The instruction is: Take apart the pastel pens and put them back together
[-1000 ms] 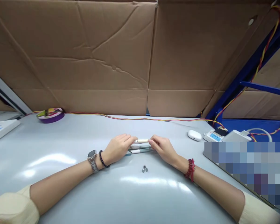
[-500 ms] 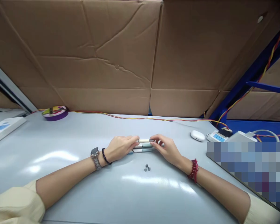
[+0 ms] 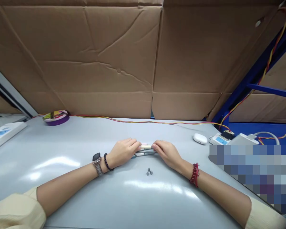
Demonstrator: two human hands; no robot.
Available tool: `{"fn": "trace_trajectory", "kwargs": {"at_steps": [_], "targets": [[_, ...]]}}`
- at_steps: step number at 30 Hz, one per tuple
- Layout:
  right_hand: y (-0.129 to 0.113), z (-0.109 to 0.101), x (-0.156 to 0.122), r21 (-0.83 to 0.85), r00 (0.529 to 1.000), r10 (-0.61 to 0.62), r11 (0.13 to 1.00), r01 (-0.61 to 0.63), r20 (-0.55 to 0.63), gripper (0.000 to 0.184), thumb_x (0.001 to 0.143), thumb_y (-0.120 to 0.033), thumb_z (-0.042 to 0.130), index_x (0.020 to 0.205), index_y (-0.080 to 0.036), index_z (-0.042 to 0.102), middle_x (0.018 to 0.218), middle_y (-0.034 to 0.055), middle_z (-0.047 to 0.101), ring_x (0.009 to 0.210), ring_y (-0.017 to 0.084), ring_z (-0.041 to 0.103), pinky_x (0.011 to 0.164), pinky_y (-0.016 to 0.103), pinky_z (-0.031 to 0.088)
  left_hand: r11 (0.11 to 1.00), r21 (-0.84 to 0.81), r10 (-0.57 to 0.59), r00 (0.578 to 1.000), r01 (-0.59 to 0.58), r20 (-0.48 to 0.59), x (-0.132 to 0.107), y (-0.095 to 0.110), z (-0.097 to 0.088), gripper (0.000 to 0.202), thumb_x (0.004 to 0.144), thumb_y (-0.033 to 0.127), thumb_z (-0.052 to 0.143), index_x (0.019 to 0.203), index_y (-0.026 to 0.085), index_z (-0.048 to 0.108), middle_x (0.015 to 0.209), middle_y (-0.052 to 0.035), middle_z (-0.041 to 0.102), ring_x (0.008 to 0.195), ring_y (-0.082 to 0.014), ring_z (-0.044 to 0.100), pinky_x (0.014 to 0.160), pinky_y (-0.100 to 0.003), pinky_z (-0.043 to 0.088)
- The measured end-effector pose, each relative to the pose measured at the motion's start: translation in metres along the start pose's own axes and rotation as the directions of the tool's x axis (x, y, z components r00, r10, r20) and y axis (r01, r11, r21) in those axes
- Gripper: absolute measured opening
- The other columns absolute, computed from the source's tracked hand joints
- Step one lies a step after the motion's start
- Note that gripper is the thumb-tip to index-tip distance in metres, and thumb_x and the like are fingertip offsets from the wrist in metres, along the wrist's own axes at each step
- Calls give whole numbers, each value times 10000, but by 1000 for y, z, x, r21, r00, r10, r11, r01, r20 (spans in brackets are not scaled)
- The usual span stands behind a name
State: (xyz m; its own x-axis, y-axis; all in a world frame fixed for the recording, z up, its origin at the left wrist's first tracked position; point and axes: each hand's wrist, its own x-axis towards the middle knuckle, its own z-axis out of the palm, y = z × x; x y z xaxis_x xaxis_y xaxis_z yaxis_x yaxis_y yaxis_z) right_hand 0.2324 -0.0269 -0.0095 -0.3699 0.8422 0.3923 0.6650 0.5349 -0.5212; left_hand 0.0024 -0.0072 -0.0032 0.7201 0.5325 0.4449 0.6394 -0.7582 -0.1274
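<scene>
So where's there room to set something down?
The glossy grey table is bare between the round purple container and the left hand, also between the forearms, nearer than the three silver metal pieces. Crowded: between that hand and the right hand, where the slim cream pen has others alongside, and around the white power strip at right.

Left grip (image 3: pixel 125 152) and right grip (image 3: pixel 166 153) hold a cream pen (image 3: pixel 146 147) near three small metal pieces (image 3: pixel 148 173)

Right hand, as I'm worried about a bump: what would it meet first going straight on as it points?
Past the cream pen it touches, the right hand would probably meet the left hand first, though depth is unclear.
</scene>
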Motion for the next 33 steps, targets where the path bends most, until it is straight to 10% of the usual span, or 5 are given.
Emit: {"fn": "trace_trajectory", "kwargs": {"at_steps": [16, 33], "targets": [[3, 2, -2, 72, 949, -259, 959, 276, -180, 148, 935, -229, 471, 830, -224, 575, 814, 46, 654, 758, 189, 582, 674, 323, 497, 999, -41, -22, 999, 23, 32, -2, -2, -4, 336, 999, 205, 226, 1116, 183, 540, 618, 11, 576, 538, -150, 540, 505, -229, 373], [-6, -2, -6, 106, 919, -272, 944, 313, -287, 122, 927, -290, 512, 930, -217, 609, 743, 36, 654, 652, 167, 594, 572, 288, 493, 981, -47, 187, 982, -187, 6, -1, -2, -5, 380, 975, 199, 292, 1289, 288, 488, 764, -16, 539, 624, -150, 489, 628, -258, 425]]}}
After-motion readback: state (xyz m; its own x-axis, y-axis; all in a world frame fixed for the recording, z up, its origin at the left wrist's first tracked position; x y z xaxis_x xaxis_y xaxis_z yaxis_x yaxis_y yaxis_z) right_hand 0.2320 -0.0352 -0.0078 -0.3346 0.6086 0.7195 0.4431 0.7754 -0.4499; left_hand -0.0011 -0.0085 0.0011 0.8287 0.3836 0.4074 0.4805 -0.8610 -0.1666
